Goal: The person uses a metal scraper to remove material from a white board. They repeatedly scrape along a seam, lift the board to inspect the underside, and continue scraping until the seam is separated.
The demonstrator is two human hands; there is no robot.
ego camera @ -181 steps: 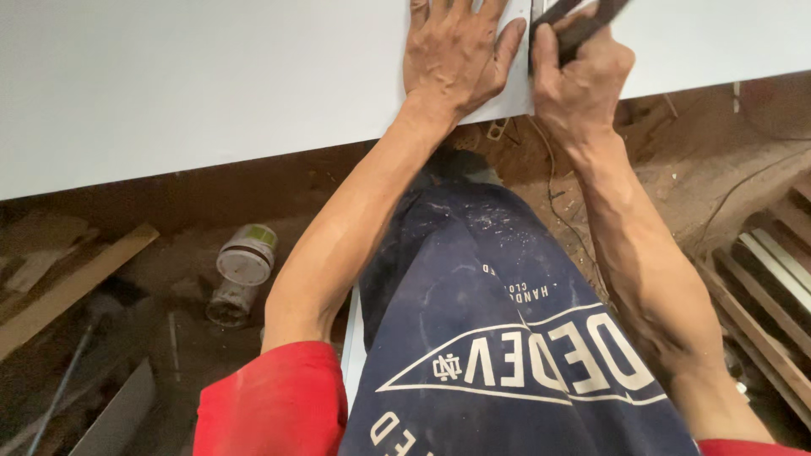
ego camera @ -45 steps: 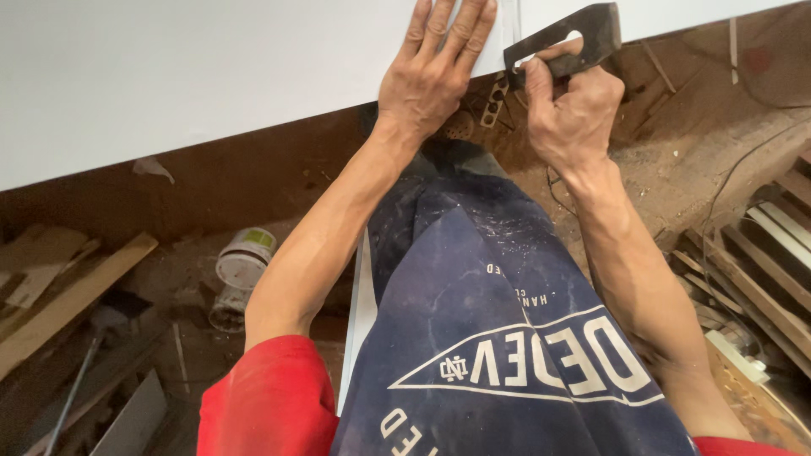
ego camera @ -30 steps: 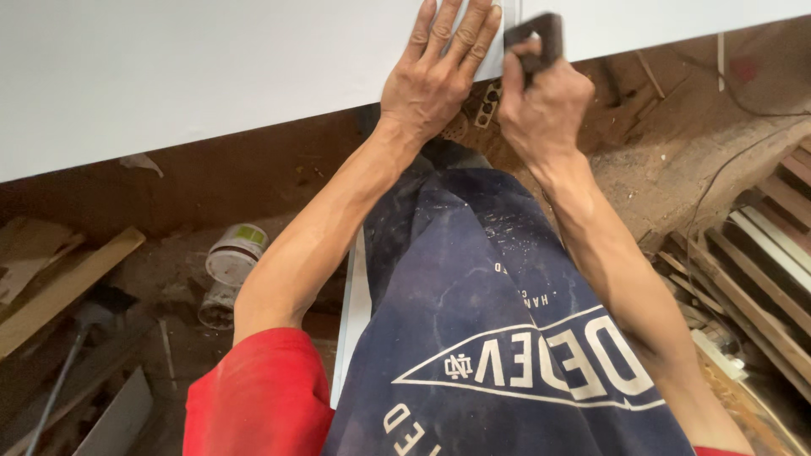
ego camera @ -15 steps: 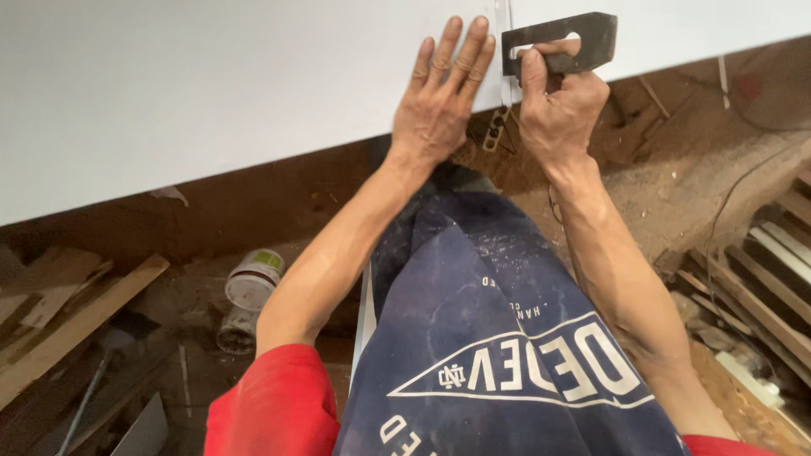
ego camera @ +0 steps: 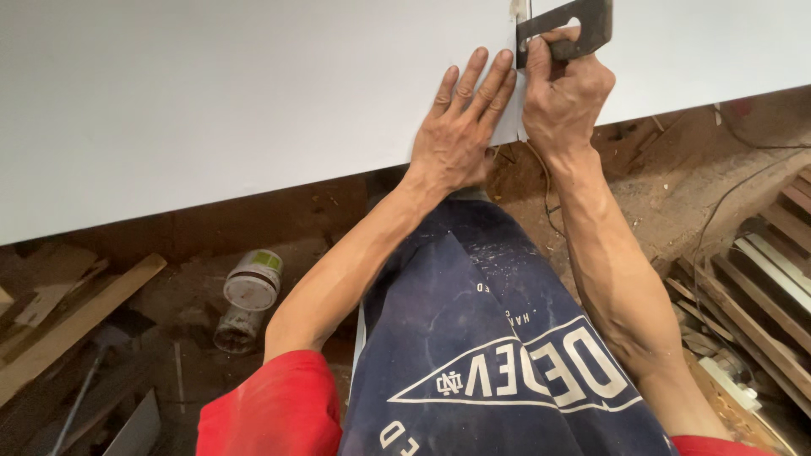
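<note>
Two hands up on big white panel [ego camera: 211,110]. Left hand [ego camera: 456,135] flat on it, fingers spread wide, palm pressing near panel's front edge, gripping nothing. Right hand [ego camera: 566,93] just beside, grip wrapped tight round dark metal tool [ego camera: 566,29], flat blade with slot, sitting on panel surface right by narrow seam. Dusty navy apron below, red sleeves. Down on dirt floor: paint can [ego camera: 252,283] on its side, wood offcuts, slatted pallet at right.
</note>
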